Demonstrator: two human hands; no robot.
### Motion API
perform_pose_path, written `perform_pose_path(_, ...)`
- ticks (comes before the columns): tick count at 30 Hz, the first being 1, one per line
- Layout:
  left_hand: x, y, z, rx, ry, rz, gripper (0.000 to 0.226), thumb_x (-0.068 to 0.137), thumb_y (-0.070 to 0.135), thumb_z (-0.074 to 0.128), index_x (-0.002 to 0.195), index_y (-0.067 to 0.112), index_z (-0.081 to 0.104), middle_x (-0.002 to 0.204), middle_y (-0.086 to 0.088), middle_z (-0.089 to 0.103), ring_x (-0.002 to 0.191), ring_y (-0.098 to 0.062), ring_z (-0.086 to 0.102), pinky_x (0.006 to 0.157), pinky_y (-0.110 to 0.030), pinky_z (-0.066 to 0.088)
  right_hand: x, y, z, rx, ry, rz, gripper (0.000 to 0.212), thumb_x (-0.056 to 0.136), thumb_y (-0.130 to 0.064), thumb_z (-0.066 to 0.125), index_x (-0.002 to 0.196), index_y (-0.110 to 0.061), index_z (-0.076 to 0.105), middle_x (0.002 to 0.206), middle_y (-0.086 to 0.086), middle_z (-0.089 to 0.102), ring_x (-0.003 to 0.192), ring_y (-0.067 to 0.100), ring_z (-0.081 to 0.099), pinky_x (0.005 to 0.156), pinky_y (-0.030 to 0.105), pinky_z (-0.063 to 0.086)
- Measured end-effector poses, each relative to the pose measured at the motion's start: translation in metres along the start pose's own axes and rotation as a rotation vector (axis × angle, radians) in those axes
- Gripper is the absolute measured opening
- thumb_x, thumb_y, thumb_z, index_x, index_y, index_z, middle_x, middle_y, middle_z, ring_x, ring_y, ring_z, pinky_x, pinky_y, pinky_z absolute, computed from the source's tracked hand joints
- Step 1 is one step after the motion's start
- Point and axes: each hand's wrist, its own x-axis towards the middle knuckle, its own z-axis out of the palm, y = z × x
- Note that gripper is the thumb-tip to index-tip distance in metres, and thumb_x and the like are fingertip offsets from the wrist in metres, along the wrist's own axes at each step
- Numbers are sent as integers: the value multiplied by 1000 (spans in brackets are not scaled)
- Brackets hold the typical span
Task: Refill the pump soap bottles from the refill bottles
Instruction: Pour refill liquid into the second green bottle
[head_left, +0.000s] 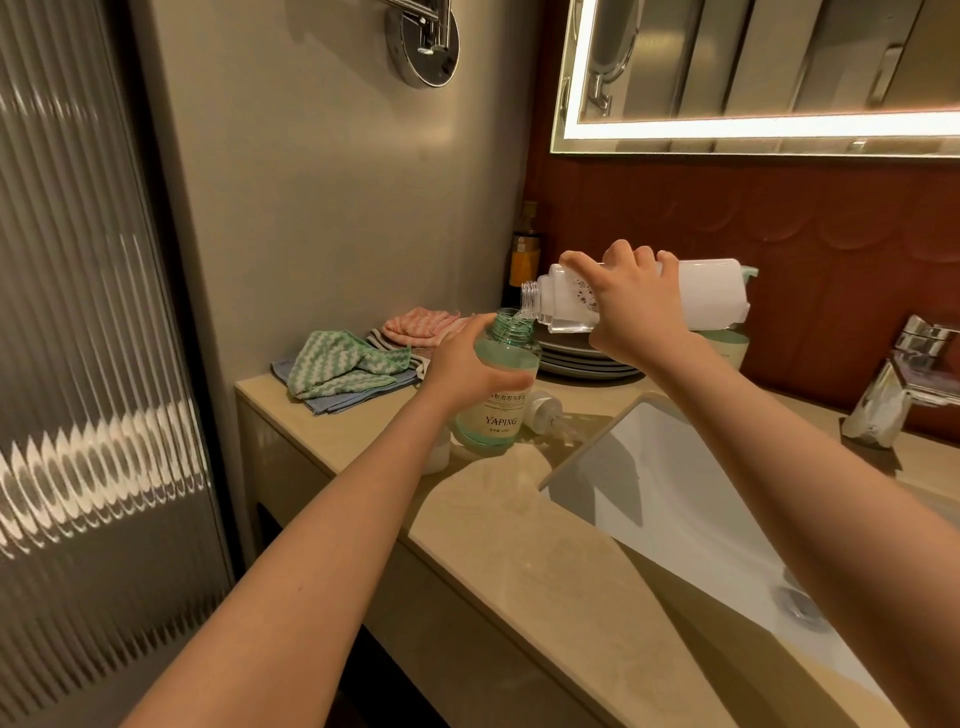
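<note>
The left hand (457, 364) wraps its fingers around the uncapped green translucent plastic soap bottle (501, 400), low over the beige stone bench (519, 545) beside the white sink (670, 483). The right hand (636, 304) grips the white translucent rectangular refill bottle (711, 291), held horizontal, its threaded neck at the soap bottle's open mouth. A detached silver pump head (545, 408) lies on the bench just beside the soap bottle
</note>
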Motion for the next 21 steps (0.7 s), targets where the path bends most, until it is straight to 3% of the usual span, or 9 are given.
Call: perform_pose_path(21,2,-5,-1,-48,6,-37,91,67,31,82,142,26,32,142,-3,43,124,-21,46,90,-32,43,1,-8,-2,7,10,-4,73,79,-10,63,141,-30,28,130,16,39,121,35,37,108,50,19)
